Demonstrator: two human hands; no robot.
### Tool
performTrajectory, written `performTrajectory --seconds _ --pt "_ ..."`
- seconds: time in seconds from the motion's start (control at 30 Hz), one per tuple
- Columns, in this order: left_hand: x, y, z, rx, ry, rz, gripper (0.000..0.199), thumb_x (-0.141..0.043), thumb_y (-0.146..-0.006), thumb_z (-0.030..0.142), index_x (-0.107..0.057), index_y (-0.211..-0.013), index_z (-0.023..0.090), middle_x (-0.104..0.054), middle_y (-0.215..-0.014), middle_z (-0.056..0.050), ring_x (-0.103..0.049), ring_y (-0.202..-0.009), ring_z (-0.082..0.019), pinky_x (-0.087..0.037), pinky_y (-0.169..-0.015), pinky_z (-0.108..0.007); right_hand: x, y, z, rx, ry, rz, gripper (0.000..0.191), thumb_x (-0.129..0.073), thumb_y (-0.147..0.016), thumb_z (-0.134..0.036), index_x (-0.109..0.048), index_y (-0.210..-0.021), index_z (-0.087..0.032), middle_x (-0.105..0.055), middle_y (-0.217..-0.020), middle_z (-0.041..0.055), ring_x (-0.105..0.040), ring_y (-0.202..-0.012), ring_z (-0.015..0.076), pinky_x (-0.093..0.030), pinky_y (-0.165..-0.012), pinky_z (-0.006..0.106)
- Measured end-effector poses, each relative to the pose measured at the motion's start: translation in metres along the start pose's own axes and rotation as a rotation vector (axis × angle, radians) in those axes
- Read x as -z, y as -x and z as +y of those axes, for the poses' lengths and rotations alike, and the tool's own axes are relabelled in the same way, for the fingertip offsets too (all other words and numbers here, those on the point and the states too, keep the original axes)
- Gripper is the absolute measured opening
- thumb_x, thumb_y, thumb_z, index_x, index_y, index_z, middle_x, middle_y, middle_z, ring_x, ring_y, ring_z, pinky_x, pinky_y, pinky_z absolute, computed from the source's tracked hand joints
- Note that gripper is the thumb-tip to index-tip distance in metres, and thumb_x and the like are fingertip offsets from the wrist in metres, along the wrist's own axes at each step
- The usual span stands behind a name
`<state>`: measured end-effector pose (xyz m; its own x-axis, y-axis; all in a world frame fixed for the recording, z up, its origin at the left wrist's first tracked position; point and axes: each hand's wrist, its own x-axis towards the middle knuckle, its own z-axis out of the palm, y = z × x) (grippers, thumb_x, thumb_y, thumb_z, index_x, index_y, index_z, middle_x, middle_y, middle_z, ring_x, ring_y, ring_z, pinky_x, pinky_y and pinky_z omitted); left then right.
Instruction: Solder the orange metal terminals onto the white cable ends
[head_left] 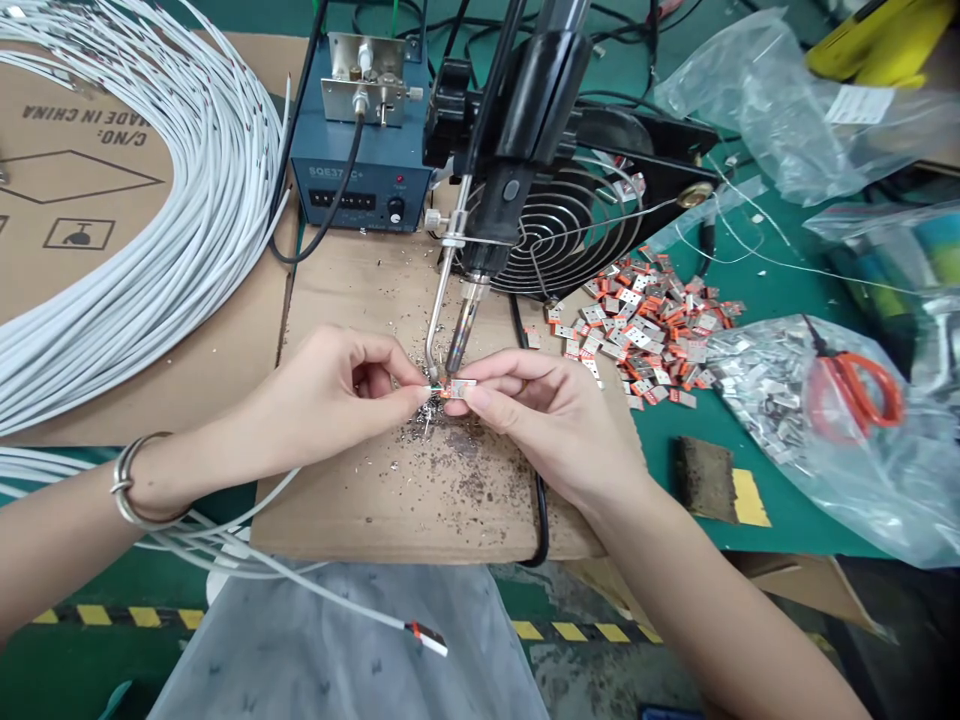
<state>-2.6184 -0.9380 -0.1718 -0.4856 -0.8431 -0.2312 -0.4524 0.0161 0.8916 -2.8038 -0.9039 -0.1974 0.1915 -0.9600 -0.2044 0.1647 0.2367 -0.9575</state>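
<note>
Where the two forearms angle in from the lower corners, the hands meet at the middle of a cardboard sheet [360, 500] laid on the green tabletop [750, 440]. Left hand [330, 395]: wrist flat, fingers curled, thumb and forefinger pinched on the stripped end of a thin white wire [429, 388]. A metal bangle [131, 480] sits on that wrist. Right hand [540, 410]: knuckles up, fingertips closed on a small metal terminal [459, 387] with an orange edge, touching the wire end. Both sit directly under the soldering iron tip [459, 340], beside a curved solder feed tube [435, 320]. The iron's black body hangs from a stand.

Cardboard under the hands is speckled with grey solder crumbs. Behind it: blue soldering station [360, 180], boxy, with a knob; a round wire-grille fan [570, 230]. To the right, a loose heap of silver-and-orange terminals [645, 320], then a clear plastic bag [825, 440] of more, with orange-handled scissors [855, 385] on top. To the left, a thick coil of white wires [150, 250], smooth and glossy.
</note>
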Motion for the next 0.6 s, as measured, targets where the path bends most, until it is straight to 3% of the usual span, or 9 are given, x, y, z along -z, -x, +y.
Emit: performTrajectory --seconds 0.6 --pt "0.0009 -0.0008 -0.0008 0.004 -0.035 0.008 0.014 -0.062 -0.072 0.026 -0.067 -0.071 0.013 -0.053 -0.051 0.003 -0.042 -0.045 -0.005 -0.031 -0.041 -0.015 -0.0011 -0.0011 -0.0012 -0.013 0.049 0.024 0.008 -0.072 -0.070 -0.020 -0.069 -0.077 -0.021 -0.072 -0.067 -0.0018 -0.068 -0.064 0.0076 -0.053 -0.061 0.013"
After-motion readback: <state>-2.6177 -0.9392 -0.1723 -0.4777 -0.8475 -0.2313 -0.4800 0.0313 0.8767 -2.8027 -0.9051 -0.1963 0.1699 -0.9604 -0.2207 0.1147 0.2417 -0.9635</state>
